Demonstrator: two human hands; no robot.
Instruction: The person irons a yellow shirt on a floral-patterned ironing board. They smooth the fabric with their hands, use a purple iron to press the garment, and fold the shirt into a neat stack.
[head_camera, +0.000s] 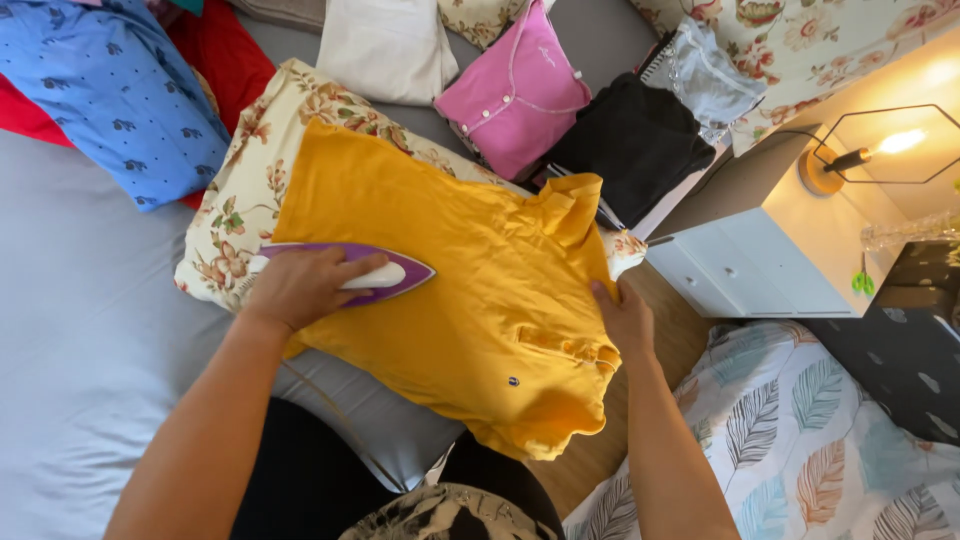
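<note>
Home bedroom: grey-sheeted bed (80, 330), folded clothes piled at its head, white nightstand (760, 265) with lit lamp (860, 155) beside the bed.

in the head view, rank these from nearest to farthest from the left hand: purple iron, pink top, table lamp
1. purple iron: gripped by the left hand, on the yellow shirt.
2. pink top: farther up the bed, right of centre.
3. table lamp: on the white bedside cabinet, far right.
</note>
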